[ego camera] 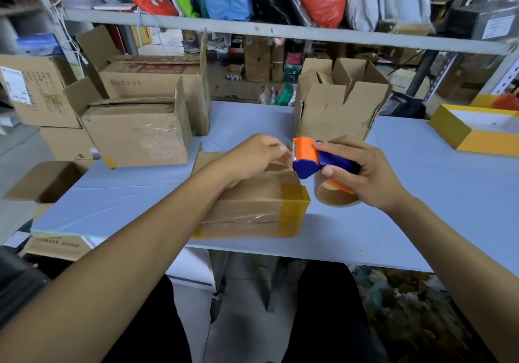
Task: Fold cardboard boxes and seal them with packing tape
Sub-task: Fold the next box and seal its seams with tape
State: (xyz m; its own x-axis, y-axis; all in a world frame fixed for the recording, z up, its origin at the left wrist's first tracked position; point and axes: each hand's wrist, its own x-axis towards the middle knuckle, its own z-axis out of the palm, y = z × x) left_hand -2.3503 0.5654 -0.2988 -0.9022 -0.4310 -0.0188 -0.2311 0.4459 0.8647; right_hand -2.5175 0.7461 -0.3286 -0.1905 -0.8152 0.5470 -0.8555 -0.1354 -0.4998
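A closed cardboard box (252,208) with yellow tape on its right end lies on the white table (421,208) in front of me. Clear tape shines across its front and top. My right hand (362,174) grips a blue and orange tape dispenser (311,157) with its tape roll (334,194), held just right of the box's far corner. My left hand (255,157) hovers over the box top and pinches the clear tape end at the dispenser's blade.
An open folded box (337,104) stands behind the dispenser. Sealed and open cartons (137,129) are stacked at the left. A yellow-sided tray box (474,132) sits at the right. A metal shelf (280,31) with coloured bags runs overhead.
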